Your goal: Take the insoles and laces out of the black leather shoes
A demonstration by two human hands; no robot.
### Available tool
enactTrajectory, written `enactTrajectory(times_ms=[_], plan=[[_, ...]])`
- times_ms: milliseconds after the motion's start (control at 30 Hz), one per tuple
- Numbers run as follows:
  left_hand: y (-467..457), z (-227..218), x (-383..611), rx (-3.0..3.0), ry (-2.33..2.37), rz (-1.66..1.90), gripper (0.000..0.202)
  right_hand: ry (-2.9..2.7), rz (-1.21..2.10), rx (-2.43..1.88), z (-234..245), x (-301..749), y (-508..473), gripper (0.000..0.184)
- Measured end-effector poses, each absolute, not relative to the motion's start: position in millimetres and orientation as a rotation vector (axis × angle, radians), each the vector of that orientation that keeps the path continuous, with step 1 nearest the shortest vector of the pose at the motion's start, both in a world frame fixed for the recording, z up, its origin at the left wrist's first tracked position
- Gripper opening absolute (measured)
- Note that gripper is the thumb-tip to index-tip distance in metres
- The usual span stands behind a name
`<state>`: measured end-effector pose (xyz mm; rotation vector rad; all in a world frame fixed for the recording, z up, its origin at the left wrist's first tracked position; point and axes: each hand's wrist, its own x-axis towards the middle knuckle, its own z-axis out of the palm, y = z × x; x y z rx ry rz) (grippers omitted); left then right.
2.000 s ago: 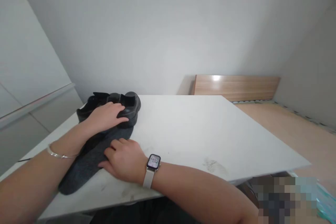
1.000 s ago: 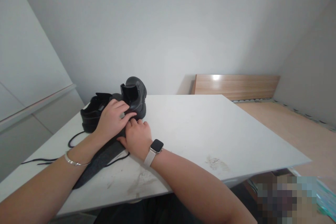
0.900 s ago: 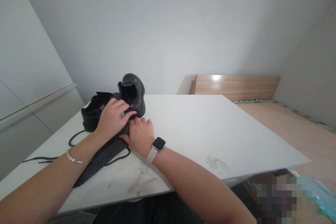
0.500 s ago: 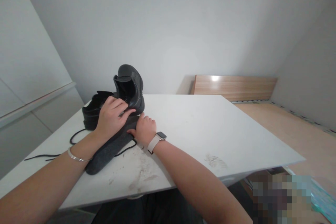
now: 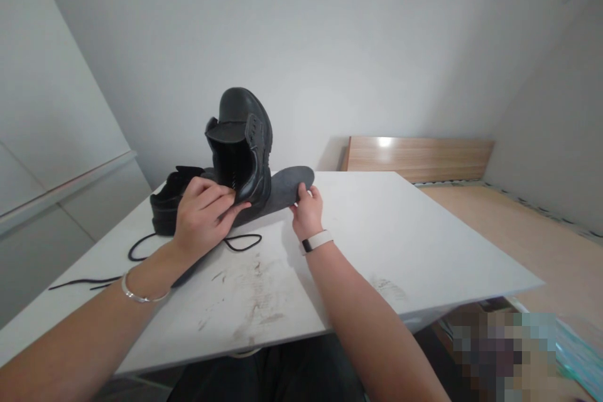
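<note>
The left hand (image 5: pixel 203 213) gripped a black boot (image 5: pixel 242 144) at its heel end, fingers curled over the rim of the opening and thumb pressed along the lower edge. The boot stood tipped up on its heel, toe pointing at the ceiling and the open shaft facing the person. It rested on a white table (image 5: pixel 377 226), toward the far left part of the top.

The right hand (image 5: pixel 307 210) pinched the rounded end of a grey insole (image 5: pixel 282 188), fingertips closed on its edge. The insole lay flat and slanting, running from just right of the boot back under the boot's heel and the left hand.

A second boot (image 5: pixel 172 204) lay on its sole just left of and behind the upright boot, touching or nearly touching it; which could not be told. A black lace (image 5: pixel 141 251) trailed across the table from the boots toward the left edge, with a loop showing just below the left hand.

The left wrist wore a silver bangle (image 5: pixel 141 292), and the right wrist a white watch strap (image 5: pixel 316 242). Grey scuff marks (image 5: pixel 254 292) smeared the table near the front of the boot. A wooden board (image 5: pixel 419 157) stood against the wall behind the table.
</note>
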<state>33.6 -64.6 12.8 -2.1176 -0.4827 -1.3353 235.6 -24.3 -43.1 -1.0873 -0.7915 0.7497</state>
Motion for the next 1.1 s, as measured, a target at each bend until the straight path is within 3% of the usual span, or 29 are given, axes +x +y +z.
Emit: enactTrajectory(times_ms=[267, 467, 633, 767, 967, 1100], plan=[[-103, 20, 56, -2.371, -0.396, -1.248, 0.011, -0.896, 0.381, -1.251, -8, 339, -71, 0.041], [-140, 17, 90, -2.716, -0.408, -1.015, 0.021, -1.361, 0.257, -1.678, -10, 377, -102, 0.021], [-161, 4, 116, -2.9, -0.497, -0.837, 0.021, -1.566, 0.151, -1.983, -31, 372, -137, 0.055], [-169, -3, 132, -2.93, -0.593, -0.828, 0.022, -1.968, 0.034, -2.205, -30, 370, -170, 0.062], [-167, 4, 149, -2.876, -0.529, -0.827, 0.026, -2.064, -0.108, -2.248, -26, 372, -181, 0.028], [-145, 16, 141, -2.957, -0.55, -1.052, 0.033, -1.994, -0.173, -2.282, -30, 373, -175, 0.019]])
